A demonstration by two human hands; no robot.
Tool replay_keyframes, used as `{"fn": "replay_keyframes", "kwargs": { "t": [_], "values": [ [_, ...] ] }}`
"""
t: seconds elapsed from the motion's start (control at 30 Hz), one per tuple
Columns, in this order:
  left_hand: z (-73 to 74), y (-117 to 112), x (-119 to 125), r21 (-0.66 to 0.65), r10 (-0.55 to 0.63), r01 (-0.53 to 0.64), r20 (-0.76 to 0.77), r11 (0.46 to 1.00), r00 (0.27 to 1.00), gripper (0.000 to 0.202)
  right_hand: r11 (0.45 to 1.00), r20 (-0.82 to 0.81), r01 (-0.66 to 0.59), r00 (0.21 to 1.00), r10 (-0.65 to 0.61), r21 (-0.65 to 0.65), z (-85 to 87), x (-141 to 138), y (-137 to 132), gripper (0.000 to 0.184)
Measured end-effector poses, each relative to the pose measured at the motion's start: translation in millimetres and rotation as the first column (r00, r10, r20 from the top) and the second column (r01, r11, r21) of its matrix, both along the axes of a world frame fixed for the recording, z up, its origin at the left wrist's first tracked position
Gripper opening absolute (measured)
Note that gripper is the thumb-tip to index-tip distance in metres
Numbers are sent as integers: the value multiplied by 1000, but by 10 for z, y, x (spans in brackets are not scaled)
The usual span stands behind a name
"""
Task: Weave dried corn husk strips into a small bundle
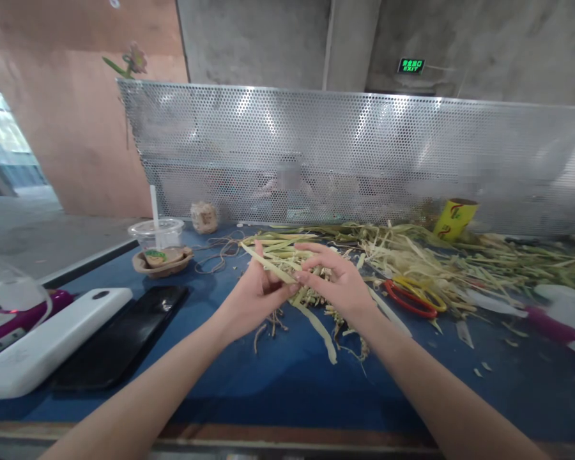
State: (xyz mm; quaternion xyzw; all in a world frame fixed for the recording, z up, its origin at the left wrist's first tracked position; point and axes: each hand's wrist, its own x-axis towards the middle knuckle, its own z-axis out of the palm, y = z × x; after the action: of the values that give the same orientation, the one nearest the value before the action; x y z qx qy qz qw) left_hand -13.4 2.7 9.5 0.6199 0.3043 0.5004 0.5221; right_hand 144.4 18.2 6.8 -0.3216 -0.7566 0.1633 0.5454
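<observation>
My left hand (pixel 256 292) is in front of me over the table, its thumb and fingers closed on a long, flat, pale green plant strip (pixel 273 268). The fingertips of my right hand (pixel 339 281) pinch the same strip near its middle, close to my left thumb. The strip's upper end points to the far left. Another pale length (pixel 321 329) hangs down toward the tabletop below my hands; I cannot tell if it is the same piece. A pile of dried stalks and leaf strips (pixel 311 297) lies under and behind my hands, partly hidden by them.
A blue table (pixel 278 390) bears a plastic cup (pixel 163 237) with a straw, a black phone (pixel 124 332), a white power bank (pixel 57 338), red and yellow loops (pixel 412 300), a yellow roll (pixel 455 218) and more plant fibres (pixel 407 249). A perforated metal panel (pixel 316 140) stands behind.
</observation>
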Motion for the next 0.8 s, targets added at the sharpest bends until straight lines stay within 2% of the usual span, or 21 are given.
{"fn": "replay_keyframes", "kwargs": {
  "t": [0.13, 0.23, 0.33, 0.43, 0.53, 0.6, 0.73, 0.8],
  "values": [
    [-15, 6, -16, -19, -15, 15, 12, 1000, 1000, 104, 991, 101, 132, 986, -135, 36, 10, 55, 6, 14],
    [-48, 25, -27, 3, -8, 9, -15, 1000, 1000, 108, 988, 112, 152, 982, -155, 40, 9, 82, 35, 20],
    [-97, 67, -24, 13, 7, -7, -14, 1000, 1000, 108, 982, 122, 166, 977, -177, 94, 29, 102, 54, 19],
    [-150, 117, -1, -3, 14, -14, 10, 1000, 1000, 107, 992, 95, 68, 992, -78, 110, 54, 115, 32, 10],
    [-190, 157, 16, -6, 12, -12, 27, 1000, 1000, 101, 992, 56, -106, 993, 102, 71, 60, 110, -29, 16],
    [-203, 178, 6, -22, 43, -42, 9, 999, 999, 94, 980, 83, -172, 983, 164, 101, 65, 98, -68, 21],
    [-181, 197, -41, -43, 129, -131, -46, 990, 991, 68, 950, 234, -176, 965, 115, 258, 97, 80, -86, 22],
    [-143, 185, -45, -58, 111, -113, -33, 992, 993, 55, 945, 291, -149, 955, 62, 290, 111, 90, -66, 14]
  ]
}}
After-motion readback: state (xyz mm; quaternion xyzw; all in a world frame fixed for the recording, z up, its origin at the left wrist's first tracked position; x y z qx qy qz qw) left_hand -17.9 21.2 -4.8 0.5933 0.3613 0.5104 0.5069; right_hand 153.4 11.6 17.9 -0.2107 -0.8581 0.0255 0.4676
